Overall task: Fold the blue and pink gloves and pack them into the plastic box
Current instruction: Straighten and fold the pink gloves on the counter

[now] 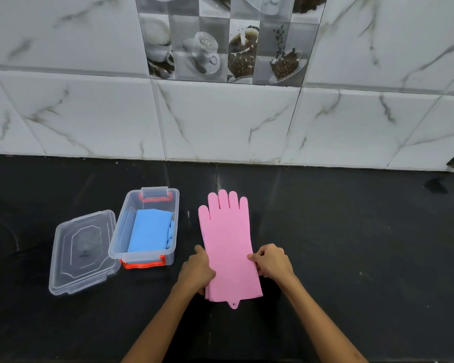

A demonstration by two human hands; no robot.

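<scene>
On the black desk (351, 244) just right of the plastic box (116, 247) already holding the folded blue gloves (150, 231), the stacked pink gloves (228, 244) lie lengthwise, fingers toward the wall, cuffs pinched by left hand (198, 271) and right hand (271, 260); best lift both cuff edges evenly and fold toward the fingertips.

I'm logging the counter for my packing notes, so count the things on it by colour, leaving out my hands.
Pink: 1, the pink gloves lying flat as a stack, gripped at the cuff end by the left hand and the right hand
Blue: 1, the folded blue gloves inside the box
Clear plastic: 2, the plastic box with orange latches, and its lid beside it
Total: 4
</scene>
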